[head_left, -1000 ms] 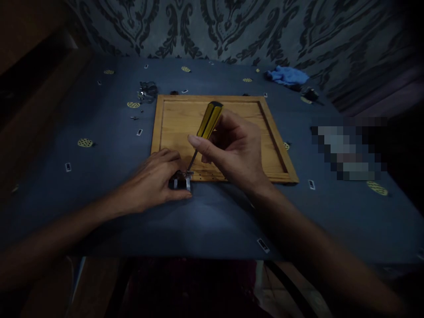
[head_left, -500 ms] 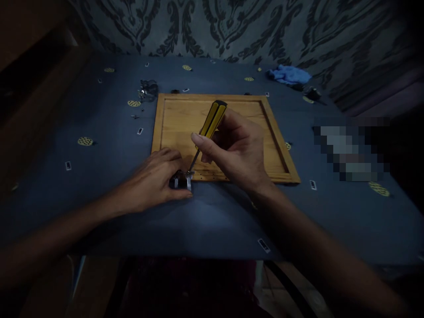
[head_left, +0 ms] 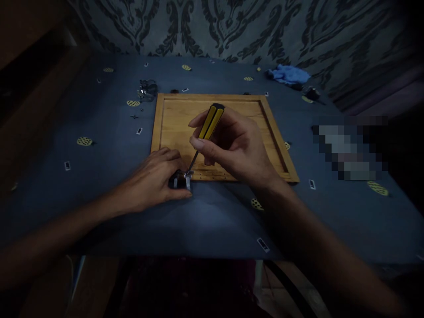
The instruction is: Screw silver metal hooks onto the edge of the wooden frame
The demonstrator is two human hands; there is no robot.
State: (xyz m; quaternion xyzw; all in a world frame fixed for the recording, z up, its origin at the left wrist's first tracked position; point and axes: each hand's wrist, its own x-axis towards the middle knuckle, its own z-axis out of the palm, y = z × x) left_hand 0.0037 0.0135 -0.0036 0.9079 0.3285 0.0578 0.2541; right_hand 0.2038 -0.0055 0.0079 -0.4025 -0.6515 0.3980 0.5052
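Note:
A framed wooden cabinet door (head_left: 185,119) lies flat on the cloth-covered table. At its near left edge sits a metal hinge (head_left: 187,181), gripped between the thumb and fingers of my left hand (head_left: 157,179). My right hand (head_left: 235,141) pinches a yellow and black screwdriver (head_left: 212,121), tilted with its handle up and right. The tip of its shaft meets the hinge; my fingers and the dim light hide the screw there. A row of small dark holes runs along the door's near edge, right of the hinge.
More metal hinge-like hardware (head_left: 147,89) and a small screw (head_left: 134,116) lie left of the door. A blue cloth (head_left: 288,74) and a dark object (head_left: 311,92) are at the back right. A blurred-out object (head_left: 347,150) rests at the right. The patterned wall (head_left: 212,26) bounds the table's back.
My right hand's fingers have shifted on the screwdriver handle, with a forefinger now extended to the left past it. The handle leans slightly further left. The left hand stays on the hinge.

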